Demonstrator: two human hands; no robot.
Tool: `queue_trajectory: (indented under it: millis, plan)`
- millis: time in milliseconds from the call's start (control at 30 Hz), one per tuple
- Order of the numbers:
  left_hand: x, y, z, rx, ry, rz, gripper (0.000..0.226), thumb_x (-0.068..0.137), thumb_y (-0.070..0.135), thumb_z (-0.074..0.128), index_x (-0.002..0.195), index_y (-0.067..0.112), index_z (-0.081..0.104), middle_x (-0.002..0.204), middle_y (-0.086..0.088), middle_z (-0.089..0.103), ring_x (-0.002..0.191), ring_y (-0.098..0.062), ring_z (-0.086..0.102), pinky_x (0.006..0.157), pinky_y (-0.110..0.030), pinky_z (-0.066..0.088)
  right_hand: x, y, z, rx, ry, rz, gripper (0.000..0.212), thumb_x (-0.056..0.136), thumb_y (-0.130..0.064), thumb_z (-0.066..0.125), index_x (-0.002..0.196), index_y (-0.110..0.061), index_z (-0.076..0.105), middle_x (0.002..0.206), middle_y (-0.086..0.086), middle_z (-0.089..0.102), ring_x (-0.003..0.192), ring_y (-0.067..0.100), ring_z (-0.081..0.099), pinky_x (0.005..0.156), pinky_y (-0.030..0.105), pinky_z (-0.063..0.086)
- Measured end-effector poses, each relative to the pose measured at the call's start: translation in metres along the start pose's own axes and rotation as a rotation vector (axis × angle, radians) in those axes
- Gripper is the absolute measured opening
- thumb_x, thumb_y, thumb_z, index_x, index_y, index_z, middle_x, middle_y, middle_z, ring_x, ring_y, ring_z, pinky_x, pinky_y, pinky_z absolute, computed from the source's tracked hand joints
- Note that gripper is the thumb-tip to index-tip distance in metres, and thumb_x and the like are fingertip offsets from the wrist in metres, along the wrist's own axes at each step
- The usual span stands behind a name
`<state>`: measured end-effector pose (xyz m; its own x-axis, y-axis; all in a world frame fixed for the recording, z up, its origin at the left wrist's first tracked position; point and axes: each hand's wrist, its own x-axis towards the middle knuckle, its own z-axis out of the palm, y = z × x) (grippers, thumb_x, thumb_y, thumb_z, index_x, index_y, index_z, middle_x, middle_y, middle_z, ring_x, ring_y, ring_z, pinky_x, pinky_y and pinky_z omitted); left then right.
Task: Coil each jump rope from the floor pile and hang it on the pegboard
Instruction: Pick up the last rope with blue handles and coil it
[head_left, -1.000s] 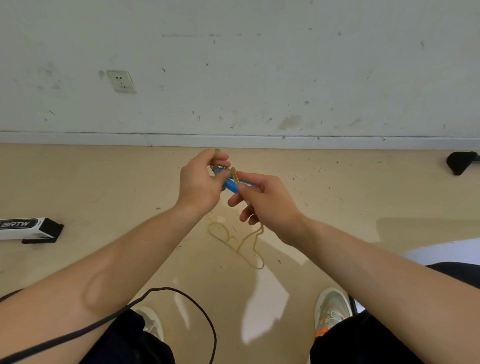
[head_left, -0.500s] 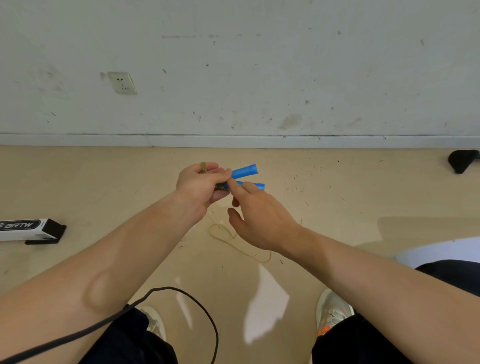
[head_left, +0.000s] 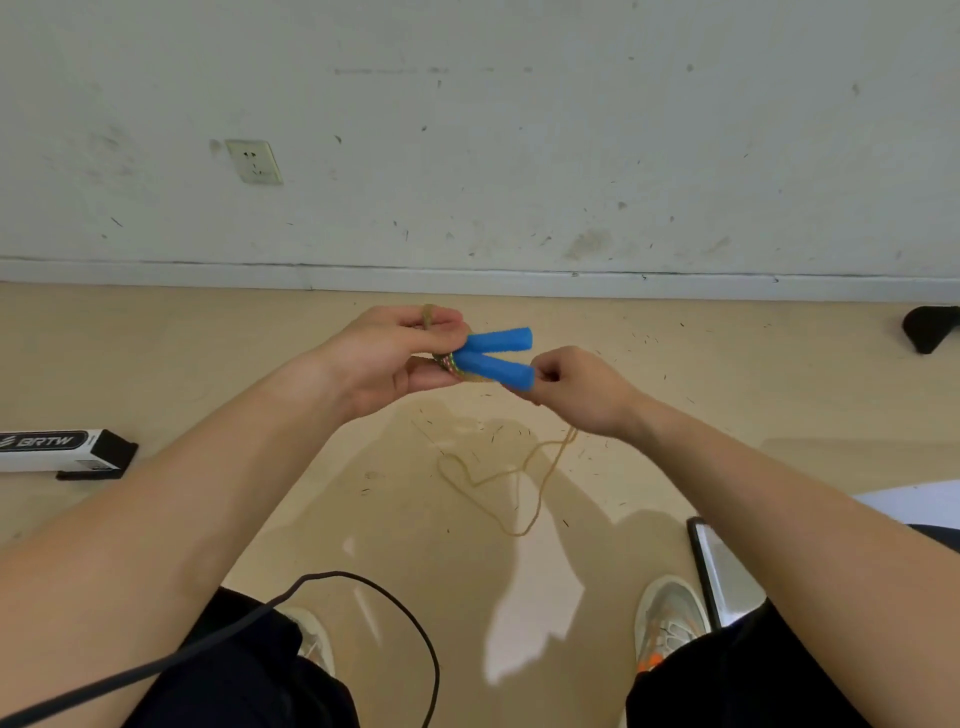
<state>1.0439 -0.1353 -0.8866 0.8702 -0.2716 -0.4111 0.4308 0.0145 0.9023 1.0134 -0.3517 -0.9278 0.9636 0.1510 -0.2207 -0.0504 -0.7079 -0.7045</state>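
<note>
left hand (head_left: 387, 358): curled, grips handles (head_left: 496, 358) at their base, coils inside | right hand (head_left: 576, 387): curled, pinches rope (head_left: 540, 467) just beside lower handle tip | rope slack: loops below both hands

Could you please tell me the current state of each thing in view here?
Blue handles: splayed in a V, held at one end.
Rope: partly wound, remainder trailing slack.
Left hand: gripping the handles and wound rope.
Right hand: pinching the rope.
Wall socket: nothing plugged in.
</note>
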Motion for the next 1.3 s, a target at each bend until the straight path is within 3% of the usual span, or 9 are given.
queue_trajectory:
  millis: [100, 200, 367, 733, 867, 967, 1100, 1200, 1300]
  plan:
    - [-0.004, -0.001, -0.001, 0.201, -0.111, 0.03, 0.031, 0.088, -0.002, 0.07, 0.117, 0.004, 0.063, 0.107, -0.005, 0.068, 0.087, -0.017, 0.074, 0.066, -0.027, 0.06, 0.003, 0.002, -0.011, 0.091, -0.037, 0.008, 0.043, 0.089, -0.042, 0.069, 0.064, -0.015, 0.046, 0.055, -0.008, 0.034, 0.049, 0.01, 0.027, 0.047, 0.021, 0.026]
    - [-0.004, -0.006, 0.001, 0.446, -0.144, 0.108, 0.031, 0.086, -0.002, 0.073, 0.115, 0.006, 0.064, 0.112, -0.007, 0.067, 0.092, -0.022, 0.074, 0.071, -0.034, 0.062, 0.005, 0.0, -0.013, 0.209, -0.034, -0.007, 0.033, 0.091, -0.036, 0.07, 0.068, -0.016, 0.058, 0.058, -0.011, 0.041, 0.051, 0.005, 0.034, 0.049, 0.015, 0.03]
    - [0.0, -0.017, 0.007, 0.71, -0.059, 0.226, 0.03, 0.088, 0.005, 0.071, 0.114, 0.017, 0.061, 0.108, 0.003, 0.064, 0.084, -0.017, 0.072, 0.072, -0.038, 0.063, 0.001, -0.011, -0.007, 0.52, -0.091, 0.063, 0.015, 0.094, -0.022, 0.065, 0.087, -0.01, 0.071, 0.069, -0.002, 0.051, 0.052, 0.012, 0.04, 0.055, 0.027, 0.04]
    - [0.011, -0.035, 0.019, 0.666, 0.255, 0.441, 0.031, 0.091, 0.007, 0.069, 0.118, 0.016, 0.056, 0.101, 0.008, 0.058, 0.084, -0.013, 0.065, 0.065, -0.028, 0.061, -0.021, -0.032, 0.013, 0.566, 0.044, 0.01, 0.017, 0.097, -0.02, 0.058, 0.098, -0.02, 0.075, 0.071, -0.001, 0.068, 0.047, 0.011, 0.046, 0.048, 0.026, 0.04]
    - [0.014, -0.039, 0.025, 0.425, 0.378, 0.445, 0.028, 0.09, 0.004, 0.069, 0.113, 0.014, 0.058, 0.1, 0.008, 0.06, 0.087, -0.018, 0.067, 0.068, -0.036, 0.062, -0.03, -0.037, 0.034, 0.38, 0.165, -0.08, 0.023, 0.101, -0.023, 0.048, 0.102, -0.032, 0.07, 0.075, 0.001, 0.071, 0.048, 0.01, 0.053, 0.051, 0.027, 0.048]
    - [0.015, -0.043, 0.03, 0.19, 0.398, 0.328, 0.025, 0.091, 0.0, 0.066, 0.112, 0.012, 0.058, 0.101, 0.004, 0.061, 0.094, -0.024, 0.069, 0.072, -0.039, 0.063, -0.029, -0.032, 0.045, -0.049, 0.24, -0.243, 0.023, 0.102, -0.02, 0.042, 0.116, -0.021, 0.061, 0.08, 0.001, 0.065, 0.062, 0.018, 0.056, 0.062, 0.036, 0.05]
    - [0.017, -0.04, 0.031, -0.056, 0.392, 0.139, 0.026, 0.093, 0.002, 0.066, 0.116, 0.003, 0.055, 0.099, -0.004, 0.06, 0.083, -0.021, 0.068, 0.072, -0.039, 0.062, -0.026, -0.028, 0.048, -0.641, 0.214, -0.27, 0.059, 0.098, -0.011, 0.041, 0.154, -0.018, 0.024, 0.106, 0.005, 0.056, 0.07, 0.03, 0.052, 0.053, 0.035, 0.036]
    - [0.015, -0.036, 0.031, -0.114, 0.349, 0.089, 0.04, 0.085, 0.006, 0.076, 0.117, 0.002, 0.053, 0.094, -0.003, 0.06, 0.078, -0.019, 0.068, 0.065, -0.034, 0.062, -0.029, -0.028, 0.054, -0.73, 0.202, -0.313, 0.066, 0.097, -0.014, 0.043, 0.156, -0.009, 0.014, 0.114, 0.006, 0.052, 0.069, 0.028, 0.053, 0.052, 0.034, 0.035]
    - [0.015, -0.035, 0.03, -0.12, 0.336, 0.091, 0.044, 0.081, 0.001, 0.079, 0.116, 0.003, 0.052, 0.094, -0.004, 0.058, 0.077, -0.02, 0.068, 0.065, -0.034, 0.062, -0.03, -0.029, 0.057, -0.488, 0.196, -0.32, 0.057, 0.102, -0.022, 0.041, 0.155, -0.014, 0.021, 0.112, 0.004, 0.053, 0.069, 0.025, 0.049, 0.057, 0.036, 0.04]
